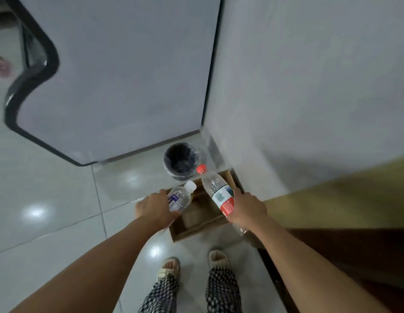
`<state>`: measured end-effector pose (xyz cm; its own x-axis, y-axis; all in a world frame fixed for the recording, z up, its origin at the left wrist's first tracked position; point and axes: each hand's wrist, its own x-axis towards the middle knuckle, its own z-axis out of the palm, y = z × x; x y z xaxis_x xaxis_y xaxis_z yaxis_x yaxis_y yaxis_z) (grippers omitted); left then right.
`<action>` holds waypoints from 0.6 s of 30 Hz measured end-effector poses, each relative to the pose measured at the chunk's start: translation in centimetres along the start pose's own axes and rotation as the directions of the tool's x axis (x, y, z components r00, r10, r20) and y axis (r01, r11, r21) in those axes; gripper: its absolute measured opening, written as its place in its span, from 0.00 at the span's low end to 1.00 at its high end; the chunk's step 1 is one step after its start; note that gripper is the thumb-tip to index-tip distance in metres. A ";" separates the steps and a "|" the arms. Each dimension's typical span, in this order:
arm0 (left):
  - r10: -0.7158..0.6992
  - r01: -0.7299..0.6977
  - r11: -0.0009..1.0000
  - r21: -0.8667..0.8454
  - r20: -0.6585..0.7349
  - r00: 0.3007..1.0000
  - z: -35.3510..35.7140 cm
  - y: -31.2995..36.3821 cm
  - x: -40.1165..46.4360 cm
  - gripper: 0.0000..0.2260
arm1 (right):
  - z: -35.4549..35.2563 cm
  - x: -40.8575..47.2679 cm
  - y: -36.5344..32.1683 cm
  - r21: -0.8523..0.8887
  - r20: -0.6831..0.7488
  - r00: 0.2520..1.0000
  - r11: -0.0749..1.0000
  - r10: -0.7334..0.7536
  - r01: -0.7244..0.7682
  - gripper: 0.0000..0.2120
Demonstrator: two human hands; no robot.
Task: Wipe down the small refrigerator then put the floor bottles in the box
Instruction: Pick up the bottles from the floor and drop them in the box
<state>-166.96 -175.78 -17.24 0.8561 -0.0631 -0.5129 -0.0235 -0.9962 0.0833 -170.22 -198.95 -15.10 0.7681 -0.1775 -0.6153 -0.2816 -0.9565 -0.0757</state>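
Observation:
My left hand [155, 208] grips a clear bottle with a white cap and a purple label [179, 197]. A taller clear bottle with a red cap and a red-and-white label [215, 188] is held by my right hand [248, 208]. Both bottles hang tilted over an open cardboard box [196, 231] that stands on the floor in front of my feet. The small white refrigerator [119, 75] with a dark edge rises at the upper left, its door closed.
A small dark bin lined with a black bag [180, 159] stands between the refrigerator and the box, by the white wall [309, 75]. A yellowish-brown surface [343, 199] runs along the right. The glossy tiled floor [49, 199] spreads to the left.

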 end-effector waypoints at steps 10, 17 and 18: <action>-0.297 0.325 0.930 -0.173 0.170 0.940 13.5 4.5 5.4 0.25 | 9.4 13.6 4.3 -0.084 0.185 0.973 0.984 -0.136 0.154 0.33; -0.333 0.377 0.907 -0.189 0.228 0.915 25.1 5.4 14.3 0.25 | 19.2 25.3 5.8 -0.129 0.207 0.966 0.974 -0.156 0.185 0.34; -0.334 0.380 0.904 -0.195 0.232 0.913 26.6 5.4 15.7 0.25 | 20.6 26.8 6.0 -0.132 0.210 0.964 0.972 -0.165 0.195 0.35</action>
<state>-167.31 -183.72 -47.55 0.6700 0.2614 -0.6948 0.4047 -0.9133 0.0466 -163.17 -204.70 -48.22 0.6656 0.0355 -0.7455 -0.0475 -0.9948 -0.0898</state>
